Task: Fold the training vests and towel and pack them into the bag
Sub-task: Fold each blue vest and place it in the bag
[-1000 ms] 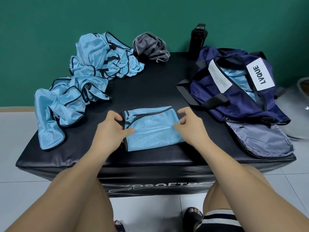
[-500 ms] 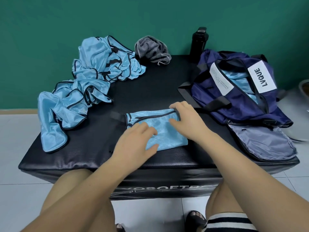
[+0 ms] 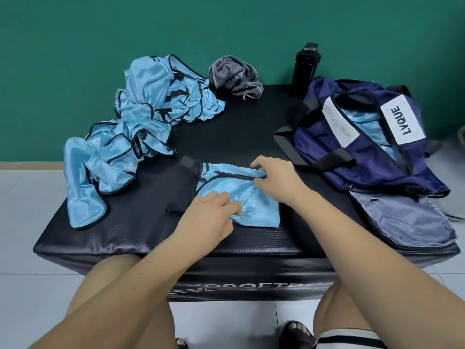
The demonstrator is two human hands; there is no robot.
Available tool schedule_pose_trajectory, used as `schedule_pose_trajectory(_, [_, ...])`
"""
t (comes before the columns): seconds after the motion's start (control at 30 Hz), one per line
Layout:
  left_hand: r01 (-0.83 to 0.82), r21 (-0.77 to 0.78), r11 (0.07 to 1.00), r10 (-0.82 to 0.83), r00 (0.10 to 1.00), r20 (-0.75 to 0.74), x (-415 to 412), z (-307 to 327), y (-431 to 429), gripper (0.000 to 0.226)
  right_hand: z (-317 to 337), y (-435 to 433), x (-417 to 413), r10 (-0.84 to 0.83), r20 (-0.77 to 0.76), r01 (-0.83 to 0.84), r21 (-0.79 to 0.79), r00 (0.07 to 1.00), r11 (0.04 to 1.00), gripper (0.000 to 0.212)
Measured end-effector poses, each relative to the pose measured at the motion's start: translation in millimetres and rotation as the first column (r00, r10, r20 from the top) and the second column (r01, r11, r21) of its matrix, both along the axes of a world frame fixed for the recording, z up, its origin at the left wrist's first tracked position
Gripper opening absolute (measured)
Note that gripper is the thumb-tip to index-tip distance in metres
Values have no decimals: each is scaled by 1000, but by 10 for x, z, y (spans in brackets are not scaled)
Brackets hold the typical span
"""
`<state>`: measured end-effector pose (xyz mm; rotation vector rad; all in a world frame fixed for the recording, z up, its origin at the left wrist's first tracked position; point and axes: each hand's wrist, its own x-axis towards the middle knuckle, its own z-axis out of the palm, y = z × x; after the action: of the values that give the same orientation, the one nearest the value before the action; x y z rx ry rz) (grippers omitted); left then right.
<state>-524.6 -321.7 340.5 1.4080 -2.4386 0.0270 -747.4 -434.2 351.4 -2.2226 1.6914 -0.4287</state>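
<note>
One folded vest [image 3: 254, 200] lies on the surface [image 3: 239, 137] under both your hands, a compact rectangle with its dark trim showing along the far edge. Your right hand [image 3: 279, 182] curls over that far edge, fingers and thumb pinching the cloth. Your left hand [image 3: 208, 220] sits on the near left part of the same vest with bent fingers. You cannot tell whether it grips the cloth or only presses it down.

Done so far, as a judgement: this vest is folded or nearly so but not yet packed. The bag [image 3: 352, 167], just to the right of your right hand, stands open and shows blue cloth [image 3: 362, 122] inside, most likely vests already packed.

Left to do: a pile of vests [image 3: 141, 137], crumpled and unfolded, spreads beyond and to the left of your left hand, well apart from it. How many it holds cannot be counted. The towel [image 3: 234, 76], a grey striped bundle, lies far beyond both hands at the back of the surface, unfolded. A dark bottle [image 3: 305, 64] stands beyond your right hand, behind the bag.

Overall the work reads as early to middle: most of the folding remains, and the towel is untouched.
</note>
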Motion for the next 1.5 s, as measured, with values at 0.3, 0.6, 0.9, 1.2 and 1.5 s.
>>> schedule_pose_trajectory(0.3, [-398,101,912,404,914,-40,314,72,-202,24,369,459,-39,-73,-103,101,300,992,949,32])
schedule_pose_trajectory(0.6, [-334,187,924,358,926,-119,346,73,-112,34,283,953,38,-162,15,153,265,987,952,48])
schedule_pose_trajectory(0.9, [33,386,922,70,966,-249,285,169,75,34,155,907,-42,184,141,-172,-97,973,980,24])
schedule_pose_trajectory(1.2, [1,371,929,44,993,-114,292,181,74,27,48,811,-131,215,139,-225,61,967,973,12])
schedule_pose_trajectory(1.5, [22,262,965,-21,1000,-6,221,192,62,10,248,952,-174,310,-15,-289,327,951,900,102])
